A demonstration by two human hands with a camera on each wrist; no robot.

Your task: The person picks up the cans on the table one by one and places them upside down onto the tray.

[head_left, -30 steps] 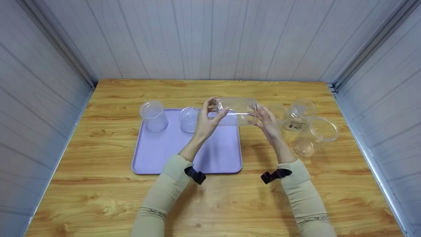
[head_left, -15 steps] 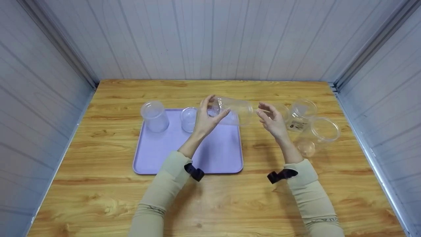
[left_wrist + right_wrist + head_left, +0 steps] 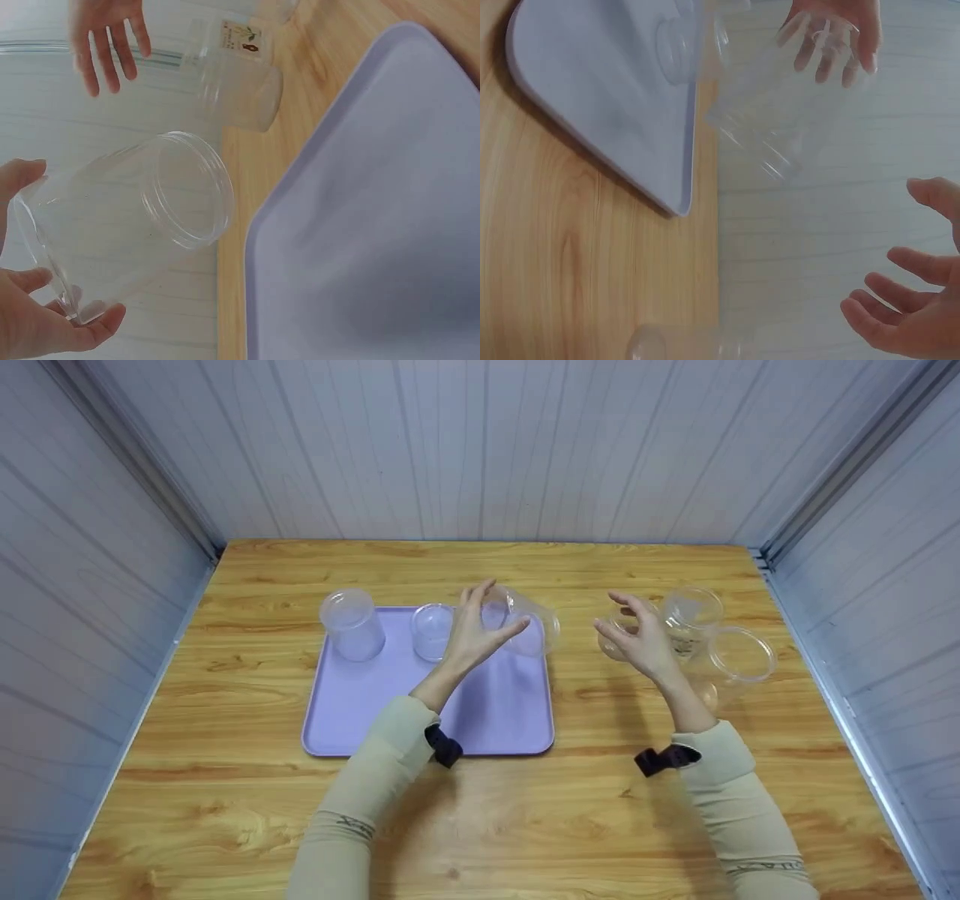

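Observation:
My left hand [image 3: 472, 637] grips a clear plastic jar [image 3: 536, 626] by its base end, above the back right of the purple tray [image 3: 360, 720]. In the left wrist view the jar [image 3: 112, 217] is tilted, its round open mouth facing away from the palm and nothing visible inside. My right hand [image 3: 643, 643] is apart from that jar, with bent, spread fingers and nothing between them. It hovers in front of a clear jar [image 3: 611, 646] on the table's right side, partly hidden by the hand; no contact shows in the right wrist view.
On the tray stand a tall clear jar [image 3: 352, 626] at the back left and a shorter clear one [image 3: 432, 634] beside it. Further right are a clear jar [image 3: 694, 611] with a label and a large clear jar [image 3: 739, 656]. Panel walls enclose the table.
My right hand has let go of the jar's mouth end and moved right toward the other jars. The jar in my left hand has turned, its mouth swinging lower and nearer the tray.

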